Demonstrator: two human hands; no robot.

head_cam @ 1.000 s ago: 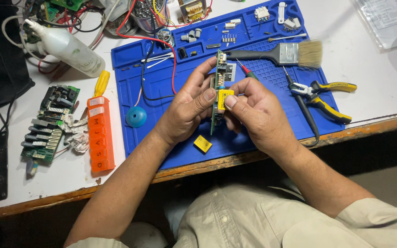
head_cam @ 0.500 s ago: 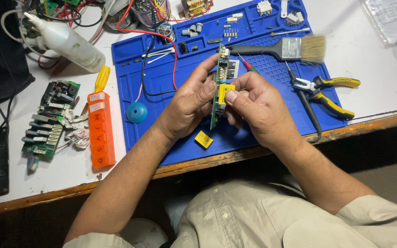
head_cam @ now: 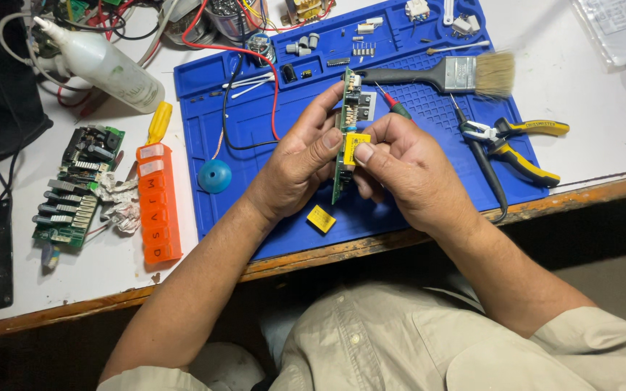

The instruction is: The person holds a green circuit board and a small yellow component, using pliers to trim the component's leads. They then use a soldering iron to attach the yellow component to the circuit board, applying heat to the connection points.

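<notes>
White worktop [head_cam: 603,108], blue repair mat [head_cam: 255,217] on it. Above mat centre, left hand [head_cam: 295,163] closed round green circuit board [head_cam: 340,170], held on edge. Right hand [head_cam: 407,174] pinches yellow box component [head_cam: 354,147] against board. Best: steady board, press component straight. Spare yellow component [head_cam: 321,218] on mat below.

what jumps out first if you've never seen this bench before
Two bare hands meet over the blue work mat: the left hand and right hand hold a narrow green circuit board on edge, with the right thumb on a yellow block on it. An orange pill organiser lies on the table left of the mat, and a paintbrush rests at its top.
</notes>
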